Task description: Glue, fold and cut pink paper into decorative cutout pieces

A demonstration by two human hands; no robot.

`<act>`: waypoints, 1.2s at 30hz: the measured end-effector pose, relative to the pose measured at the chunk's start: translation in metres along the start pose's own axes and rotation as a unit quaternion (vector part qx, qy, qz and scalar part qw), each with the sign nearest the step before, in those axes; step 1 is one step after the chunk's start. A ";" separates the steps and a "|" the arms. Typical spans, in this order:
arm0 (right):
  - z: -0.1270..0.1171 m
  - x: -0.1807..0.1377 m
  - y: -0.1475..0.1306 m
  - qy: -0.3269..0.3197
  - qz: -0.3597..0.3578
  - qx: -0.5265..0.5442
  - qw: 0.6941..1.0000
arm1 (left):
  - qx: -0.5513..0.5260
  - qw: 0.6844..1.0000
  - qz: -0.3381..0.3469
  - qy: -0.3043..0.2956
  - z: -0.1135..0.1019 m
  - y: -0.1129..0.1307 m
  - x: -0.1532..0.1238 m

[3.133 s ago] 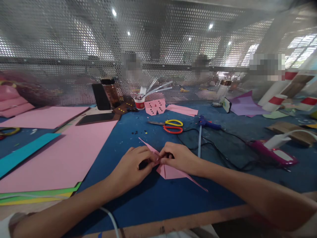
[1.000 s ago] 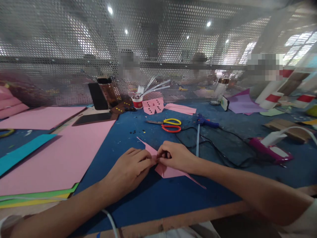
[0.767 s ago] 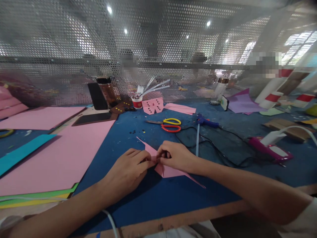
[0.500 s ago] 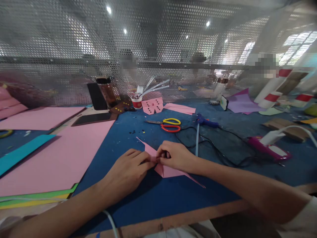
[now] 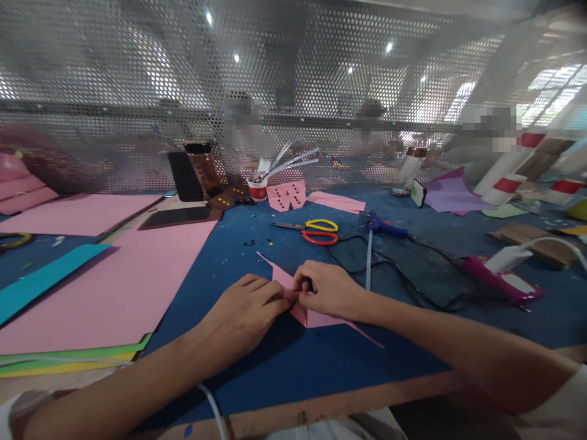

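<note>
A folded piece of pink paper (image 5: 316,318) lies on the blue tabletop, with thin pointed ends at its far left and near right. My left hand (image 5: 252,308) pinches its middle from the left, fingers closed on the paper. From the right, my right hand (image 5: 328,288) grips the same spot with thumb and curled fingers. The fingertips of both hands nearly meet, hiding the fold between them. Beyond them lie scissors (image 5: 320,231) with one yellow and one red handle. A blue glue gun (image 5: 387,228) with a glue stick in it rests to the right.
Large pink sheets (image 5: 110,287) and a teal strip (image 5: 46,281) cover the left side. At the back stand a paper cup (image 5: 257,190) of glue sticks and a dotted pink cutout (image 5: 287,196). A magenta power strip (image 5: 504,281) and black cables lie right. Perforated metal screens the far side.
The whole view has shifted slightly, so things appear a little further right. Both hands keep their pinch on the pink paper, with almost no movement.
</note>
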State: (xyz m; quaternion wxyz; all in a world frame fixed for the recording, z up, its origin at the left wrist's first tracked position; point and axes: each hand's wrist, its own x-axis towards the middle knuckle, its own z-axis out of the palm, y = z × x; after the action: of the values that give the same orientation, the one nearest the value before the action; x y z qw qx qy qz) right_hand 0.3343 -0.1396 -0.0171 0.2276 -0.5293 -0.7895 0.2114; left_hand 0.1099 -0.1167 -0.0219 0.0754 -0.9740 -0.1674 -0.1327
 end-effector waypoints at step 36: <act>0.001 -0.001 0.000 0.012 0.008 0.007 1.000 | 0.037 0.998 0.049 -0.032 -0.008 0.001 -0.013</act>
State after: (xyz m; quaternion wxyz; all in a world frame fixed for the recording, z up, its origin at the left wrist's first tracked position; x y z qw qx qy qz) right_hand 0.3337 -0.1407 -0.0178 0.2393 -0.5364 -0.7811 0.2119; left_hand 0.0968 -0.1234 -0.0177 0.1122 -0.9814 -0.1265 -0.0909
